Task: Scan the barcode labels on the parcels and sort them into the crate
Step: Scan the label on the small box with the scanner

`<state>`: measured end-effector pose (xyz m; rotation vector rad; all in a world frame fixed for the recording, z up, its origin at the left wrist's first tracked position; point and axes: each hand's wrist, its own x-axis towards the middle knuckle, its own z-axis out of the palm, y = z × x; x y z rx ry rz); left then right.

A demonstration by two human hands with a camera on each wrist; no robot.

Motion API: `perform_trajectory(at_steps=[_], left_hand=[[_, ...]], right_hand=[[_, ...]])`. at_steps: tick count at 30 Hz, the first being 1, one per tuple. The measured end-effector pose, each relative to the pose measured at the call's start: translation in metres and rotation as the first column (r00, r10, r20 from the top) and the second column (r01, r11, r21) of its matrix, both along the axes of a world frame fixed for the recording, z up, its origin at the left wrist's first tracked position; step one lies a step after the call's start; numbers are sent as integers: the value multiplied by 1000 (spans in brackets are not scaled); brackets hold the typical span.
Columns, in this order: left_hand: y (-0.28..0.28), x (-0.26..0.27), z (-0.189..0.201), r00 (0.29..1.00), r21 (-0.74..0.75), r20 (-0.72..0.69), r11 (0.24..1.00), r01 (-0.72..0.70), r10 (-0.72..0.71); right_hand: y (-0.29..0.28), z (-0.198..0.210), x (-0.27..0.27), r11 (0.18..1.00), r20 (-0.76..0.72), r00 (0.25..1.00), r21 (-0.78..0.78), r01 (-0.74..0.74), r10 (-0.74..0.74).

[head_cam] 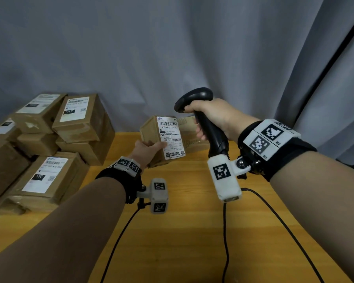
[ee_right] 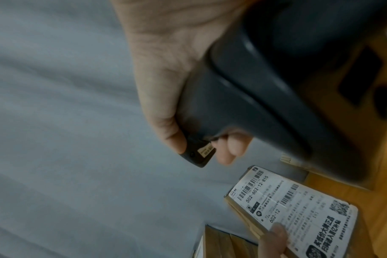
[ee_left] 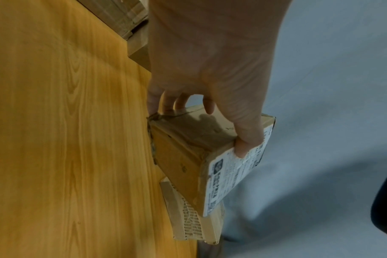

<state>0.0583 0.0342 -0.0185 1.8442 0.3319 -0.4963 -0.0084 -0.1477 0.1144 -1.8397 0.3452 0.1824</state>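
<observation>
1. A grey curtain [head_cam: 172,48] fills the upper half of the head view, hanging in folds behind everything.
2. The wooden bench [head_cam: 182,231] takes the lower middle of the frame, with two dark cables [head_cam: 225,242] trailing across it towards the bottom edge.
3. A stack of cardboard parcels [head_cam: 49,144] sits at the left of the frame on the bench, several with white shipping labels facing up; two of them show "010" and "150" in black boxes.
4. Another cardboard box [head_cam: 190,133] lies on the bench at centre frame, just behind the held parcel.
5. The held parcel [head_cam: 161,137] is a small cardboard box at centre frame, raised above the bench and tilted, its white barcode label [head_cam: 171,137] facing the camera; "502-602-12-815" is printed on it.
6. The barcode scanner [head_cam: 200,119] is black, right of centre, with its head just above and right of the parcel's label, apart from it.
7. The right hand [head_cam: 211,117] has its fingers wrapped around the scanner's handle.
8. The left hand [head_cam: 149,149] grips the parcel from its lower left end, thumb [ee_left: 247,139] pressed on the label edge and fingers [ee_left: 168,103] curled round the back.
</observation>
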Motion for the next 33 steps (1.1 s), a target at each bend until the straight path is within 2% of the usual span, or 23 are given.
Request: perform_trajectory(at_steps=[7,13,17,20,23,27,33], left_hand=[[2,-5,4,1000,-31,12,1000,-1,2],[16,-21,5,998,-280,43,959,-37,51],[40,-23,16,991,-376,79,924,-70,107],[72,-18,29,999,-425,34,905,12,3],[109,-11,48,995,-479,53,872,100,-85],[168,14,71,981,-524,188,850,61,45],[276,71,100,914,-503,331,863,-41,236]], right_hand=[[1,-7,-2,998,26,1000,61,-8,6],[19,-40,-1,988,79,996,154,28,-40],[47,-58,5,971,72,995,234,56,-74],[77,-60,15,933,51,998,359,13,-34],[109,-54,27,904,76,995,427,28,-67],[159,-46,51,872,116,986,487,48,-119],[256,-35,103,885,160,980,464,30,-117]])
